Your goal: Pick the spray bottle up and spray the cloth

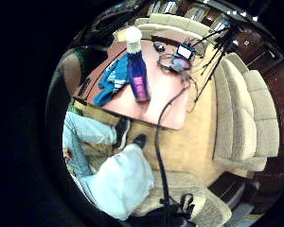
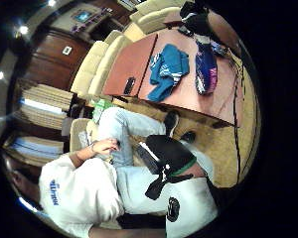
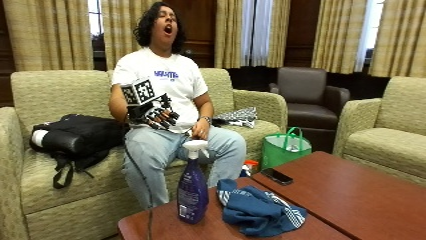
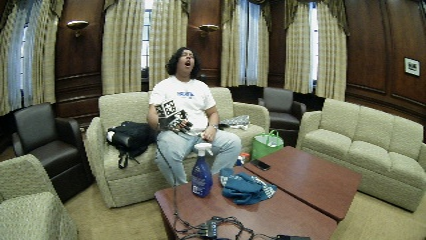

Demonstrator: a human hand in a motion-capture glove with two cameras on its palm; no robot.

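Your gloved hand point(image 3: 154, 114) raised at your chest, fingers loosely curled, holding nothing, well below and ahead the wooden table point(image 3: 359, 195), spray bottle point(image 3: 192, 187) upright near its edge, blue cloth point(image 3: 259, 211) just beside it, sofas around.

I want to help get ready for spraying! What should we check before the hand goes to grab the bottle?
1. Spray bottle stands upright on the table: ok.
2. Bottle's white trigger top is free, nothing covering it: ok.
3. Blue cloth lies on the table right beside the bottle, ready to be sprayed: ok.
4. Gloved right hand holds nothing, fingers loosely curled, raised in front of the chest: ok.
5. Hand is close enough for a grip on the bottle: not ok, it is up by the person's body, well away from the table.
6. Which way the nozzle points compared with the cloth: cannot tell.
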